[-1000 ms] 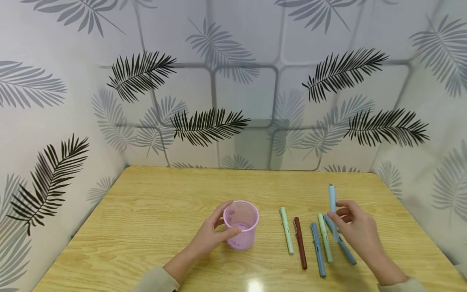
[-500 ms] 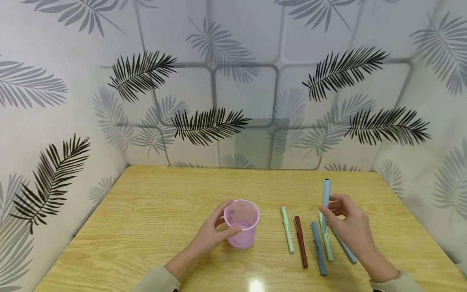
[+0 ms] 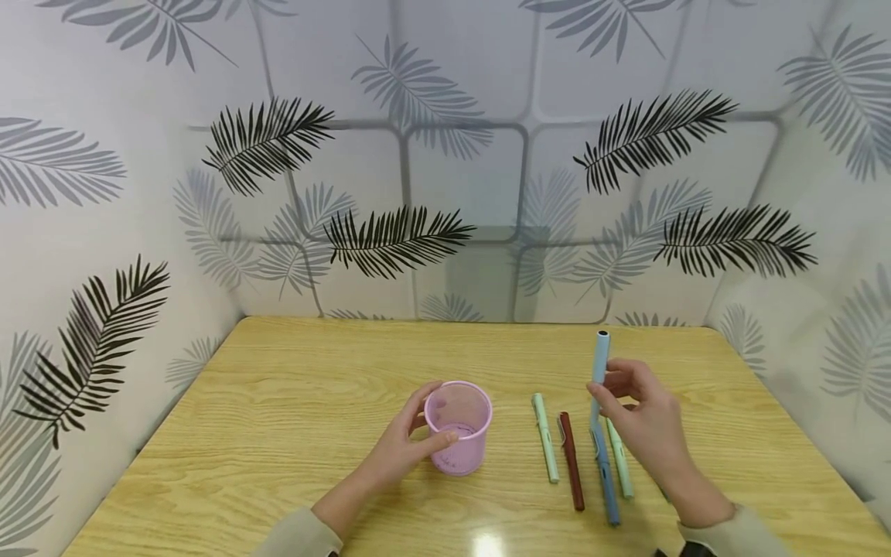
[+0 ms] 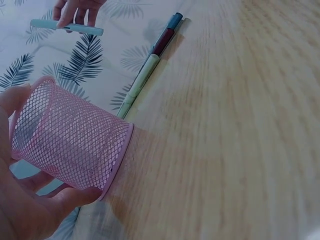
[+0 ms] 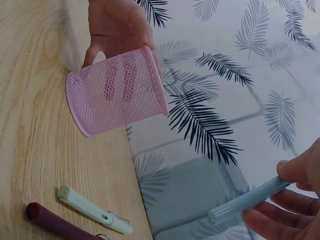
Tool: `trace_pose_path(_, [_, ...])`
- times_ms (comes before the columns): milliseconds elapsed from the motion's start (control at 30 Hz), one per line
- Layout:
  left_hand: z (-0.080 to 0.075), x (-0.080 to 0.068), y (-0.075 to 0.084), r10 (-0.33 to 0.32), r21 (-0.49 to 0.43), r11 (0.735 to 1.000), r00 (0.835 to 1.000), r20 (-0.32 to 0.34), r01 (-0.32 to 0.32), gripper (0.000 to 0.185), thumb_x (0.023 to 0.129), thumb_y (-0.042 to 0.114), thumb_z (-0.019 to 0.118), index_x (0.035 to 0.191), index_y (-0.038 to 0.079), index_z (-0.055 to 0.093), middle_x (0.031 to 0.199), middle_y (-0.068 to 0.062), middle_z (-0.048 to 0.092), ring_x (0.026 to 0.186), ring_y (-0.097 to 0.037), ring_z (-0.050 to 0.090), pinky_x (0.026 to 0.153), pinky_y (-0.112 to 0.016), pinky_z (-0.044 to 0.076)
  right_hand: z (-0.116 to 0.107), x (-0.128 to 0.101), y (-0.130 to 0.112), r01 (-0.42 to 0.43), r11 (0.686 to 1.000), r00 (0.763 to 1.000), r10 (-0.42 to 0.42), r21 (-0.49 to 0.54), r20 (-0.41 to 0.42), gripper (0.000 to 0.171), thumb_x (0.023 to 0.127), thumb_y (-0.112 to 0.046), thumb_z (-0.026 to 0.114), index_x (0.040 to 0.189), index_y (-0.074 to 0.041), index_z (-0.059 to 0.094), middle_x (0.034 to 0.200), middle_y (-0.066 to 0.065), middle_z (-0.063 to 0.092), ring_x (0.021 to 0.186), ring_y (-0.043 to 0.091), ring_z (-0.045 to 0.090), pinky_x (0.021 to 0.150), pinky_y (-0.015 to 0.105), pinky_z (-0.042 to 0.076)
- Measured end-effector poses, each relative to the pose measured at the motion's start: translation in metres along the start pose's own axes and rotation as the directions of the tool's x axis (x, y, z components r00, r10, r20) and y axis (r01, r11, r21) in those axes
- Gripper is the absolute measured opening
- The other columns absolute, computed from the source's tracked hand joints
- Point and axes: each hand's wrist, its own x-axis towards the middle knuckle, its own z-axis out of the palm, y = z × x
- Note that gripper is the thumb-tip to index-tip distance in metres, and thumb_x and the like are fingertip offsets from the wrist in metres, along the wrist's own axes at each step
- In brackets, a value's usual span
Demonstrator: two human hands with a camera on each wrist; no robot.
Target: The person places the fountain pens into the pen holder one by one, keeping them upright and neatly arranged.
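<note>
My left hand (image 3: 400, 441) grips a pink mesh pen cup (image 3: 459, 458) standing upright on the table, thumb near its front and fingers round the far side. No pens show inside the cup. My right hand (image 3: 647, 410) pinches a light blue pen (image 3: 602, 357) between thumb and fingers, holding it upright above the other pens. In the right wrist view that light blue pen (image 5: 240, 206) points toward the cup's side, well apart from it. Below lie a light green pen (image 3: 546, 439), a dark red pen (image 3: 571, 462) and a blue pen (image 3: 606, 478).
A second light green pen (image 3: 619, 460) lies right of the blue one, and another pen is mostly hidden behind my right wrist. The wooden table (image 3: 313, 371) meets a wall (image 3: 480, 178) with leaf patterns at its back edge.
My right hand has moved left and slightly up with the light blue pen, from over the rightmost pens to over the blue pen. My left hand and the cup stay put.
</note>
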Motion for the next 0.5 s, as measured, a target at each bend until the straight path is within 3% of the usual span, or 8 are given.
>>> trace_pose_path(200, [0.000,0.000,0.002,-0.009,0.000,1.000,1.000,0.011,0.009,0.071,0.087,0.015,0.065,0.146,0.010,0.025,0.135,-0.022,0.039,0.121,-0.044,0.039,0.091,-0.048,0.042,0.006,0.002,-0.006,-0.004,1.000,1.000,0.004,0.030,0.005,0.028,0.080,0.002,0.070,0.106,-0.002,0.059,0.082,0.006,0.063,0.069,0.002,0.060,0.053,0.019,0.050])
trace_pose_path(500, [0.000,-0.001,0.003,-0.017,0.015,1.000,1.000,0.024,0.017,0.074,0.087,0.017,0.065,0.148,0.011,0.022,0.147,-0.019,0.028,0.123,-0.045,0.038,0.089,-0.050,0.043,0.018,0.004,-0.017,0.048,0.995,0.999,-0.049,0.086,0.006,0.031,0.079,0.006,0.069,0.107,0.000,0.059,0.081,0.010,0.063,0.069,0.004,0.059,0.052,0.017,0.049])
